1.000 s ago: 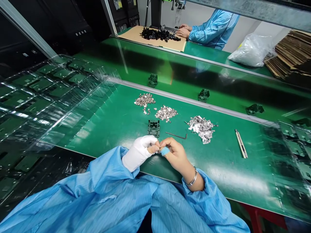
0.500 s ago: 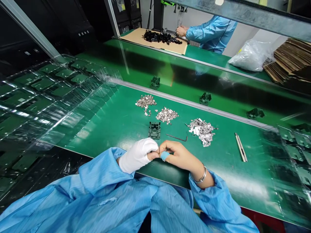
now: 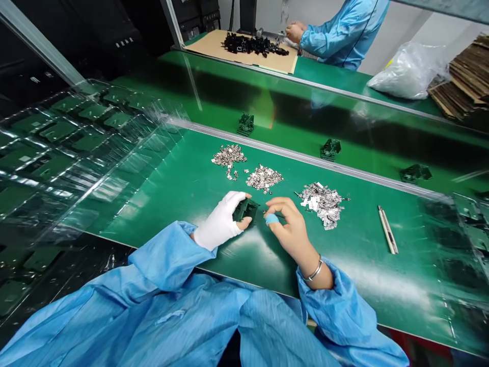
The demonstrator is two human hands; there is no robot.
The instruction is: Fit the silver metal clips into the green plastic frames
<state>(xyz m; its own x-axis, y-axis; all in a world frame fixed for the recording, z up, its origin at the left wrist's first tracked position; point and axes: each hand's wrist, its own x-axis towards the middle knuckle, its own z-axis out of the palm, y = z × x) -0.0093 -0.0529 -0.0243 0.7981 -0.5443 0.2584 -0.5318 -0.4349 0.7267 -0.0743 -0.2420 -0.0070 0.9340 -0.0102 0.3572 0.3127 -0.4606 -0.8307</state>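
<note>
My left hand (image 3: 221, 222), in a white glove, grips a small dark green plastic part (image 3: 246, 209) on the green table (image 3: 183, 188), thumb and fingers closed round it. My bare right hand (image 3: 288, 227), with blue tape on one finger and a metal bracelet at the wrist, hovers just right of the part with its fingertips pinched together; what they hold is too small to name. Three heaps of small shiny metal pieces lie beyond: one at the left (image 3: 228, 154), one in the middle (image 3: 264, 178), one at the right (image 3: 323, 202).
A utility knife (image 3: 387, 236) lies at the right. Clear plastic trays (image 3: 69, 153) stack at the left. Three dark green parts (image 3: 246, 124) (image 3: 330, 148) (image 3: 414, 173) sit on the conveyor. Across it another person's hands (image 3: 296, 30) work by black parts (image 3: 254, 45) on cardboard. A plastic bag (image 3: 408, 71) lies far right.
Both hands moved forward from the table's near edge, where their fingertips met. My left hand has taken hold of the dark green part; my right hand has separated from it.
</note>
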